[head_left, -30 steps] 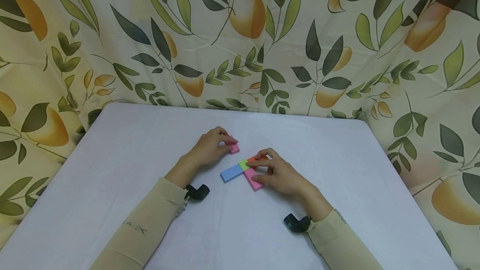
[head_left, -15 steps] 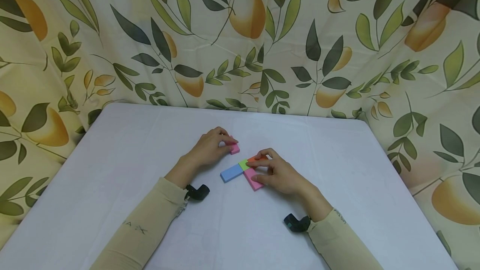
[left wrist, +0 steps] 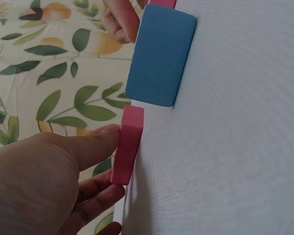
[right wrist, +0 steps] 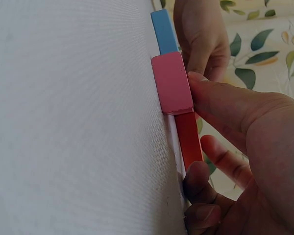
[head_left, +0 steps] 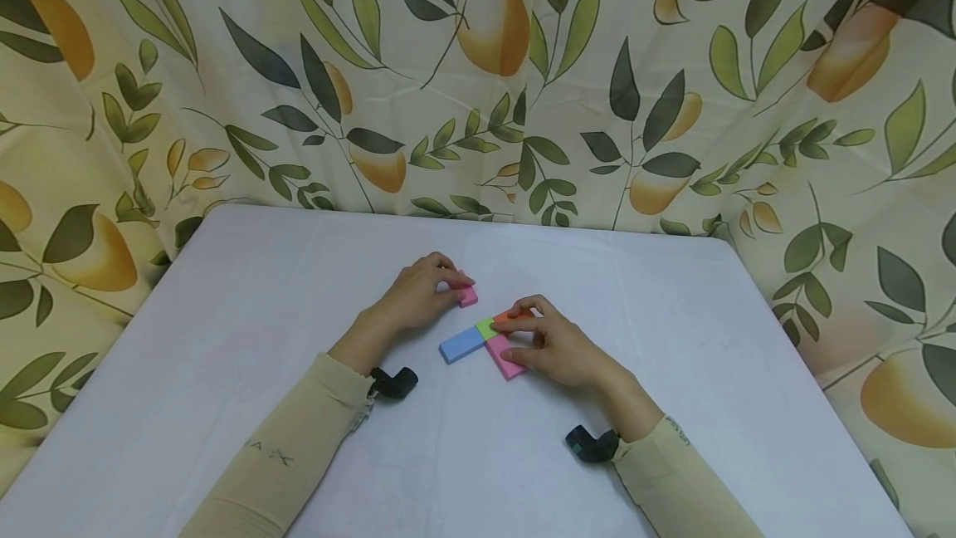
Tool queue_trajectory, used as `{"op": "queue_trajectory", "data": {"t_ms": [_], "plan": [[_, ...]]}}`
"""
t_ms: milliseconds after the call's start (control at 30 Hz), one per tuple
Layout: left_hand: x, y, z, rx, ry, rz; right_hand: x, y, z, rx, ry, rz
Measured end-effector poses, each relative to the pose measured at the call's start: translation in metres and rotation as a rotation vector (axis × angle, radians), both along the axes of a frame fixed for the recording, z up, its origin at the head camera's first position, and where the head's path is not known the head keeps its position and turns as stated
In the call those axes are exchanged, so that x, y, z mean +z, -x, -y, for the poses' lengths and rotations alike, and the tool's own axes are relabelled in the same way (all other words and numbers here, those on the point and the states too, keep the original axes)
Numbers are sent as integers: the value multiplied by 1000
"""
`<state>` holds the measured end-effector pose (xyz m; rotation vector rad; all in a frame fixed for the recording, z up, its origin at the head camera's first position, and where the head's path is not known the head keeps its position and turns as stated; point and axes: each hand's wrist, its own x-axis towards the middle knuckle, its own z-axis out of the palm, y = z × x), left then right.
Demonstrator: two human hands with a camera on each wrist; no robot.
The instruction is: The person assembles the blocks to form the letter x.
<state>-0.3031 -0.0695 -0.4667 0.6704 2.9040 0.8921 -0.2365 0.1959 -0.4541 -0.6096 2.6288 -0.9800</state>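
Note:
In the head view my left hand [head_left: 420, 293] pinches a small pink block [head_left: 467, 297] between thumb and fingers, low at the white tabletop. The same pink block [left wrist: 128, 144] shows on its edge in the left wrist view. Closer to me is a joined row: a blue block [head_left: 461, 344], a green block [head_left: 485, 328] and an orange block [head_left: 506, 318]. A second pink block [head_left: 504, 358] extends toward me from the row. My right hand [head_left: 562, 344] rests over these, thumb on this pink block, fingertips at the green and orange ones, partly hiding them.
A white cloth covers the table [head_left: 246, 314]. A patterned leaf-and-fruit curtain [head_left: 463, 106] hangs behind its far edge. Black wrist cameras sit at the left cuff [head_left: 351, 376] and the right cuff [head_left: 642, 442].

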Motion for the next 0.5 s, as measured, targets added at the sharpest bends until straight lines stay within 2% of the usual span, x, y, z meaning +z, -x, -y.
{"op": "queue_trajectory", "data": {"t_ms": [500], "plan": [[0, -1, -1, 2, -7, 6, 1, 0, 0, -4, -6, 5]]}}
